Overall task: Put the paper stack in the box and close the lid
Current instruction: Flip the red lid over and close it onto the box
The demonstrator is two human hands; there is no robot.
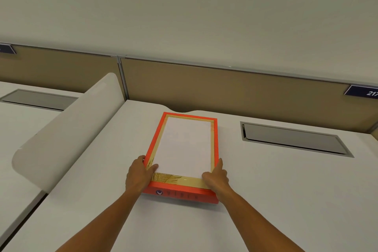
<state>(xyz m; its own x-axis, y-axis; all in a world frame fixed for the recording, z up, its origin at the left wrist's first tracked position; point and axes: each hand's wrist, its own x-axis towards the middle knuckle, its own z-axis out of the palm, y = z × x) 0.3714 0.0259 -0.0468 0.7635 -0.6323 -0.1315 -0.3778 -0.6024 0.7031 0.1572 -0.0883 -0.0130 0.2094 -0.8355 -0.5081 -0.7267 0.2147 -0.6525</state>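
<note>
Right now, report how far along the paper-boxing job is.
Done: the white paper stack lies flat inside the orange box on the desk, pushed toward the far end. In hand: the left hand and right hand rest at the box's near corners, fingers touching the stack's near edge. Left: closing the lid. No lid is visible in this view, and the box is open.

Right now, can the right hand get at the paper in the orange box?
Probably yes. The right hand already rests at the near right corner of the paper stack, and the orange box is open with nothing covering it.
</note>
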